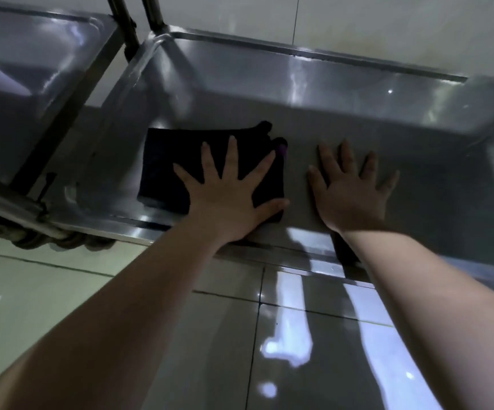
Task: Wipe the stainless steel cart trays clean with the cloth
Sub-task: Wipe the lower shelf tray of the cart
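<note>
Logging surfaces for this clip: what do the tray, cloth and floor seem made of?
Tray: likely stainless steel, semi-glossy; streaky bright reflections and a folded rim. Cloth: dark matte fabric, possibly microfibre; it lies folded under the left hand. Floor: glazed pale tiles, judging by grout lines and mirror-like glare.

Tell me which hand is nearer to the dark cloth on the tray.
Left. The left hand lies flat on the cloth, fingers spread. The right hand rests on the bare tray right of the cloth, apart from it.
</note>
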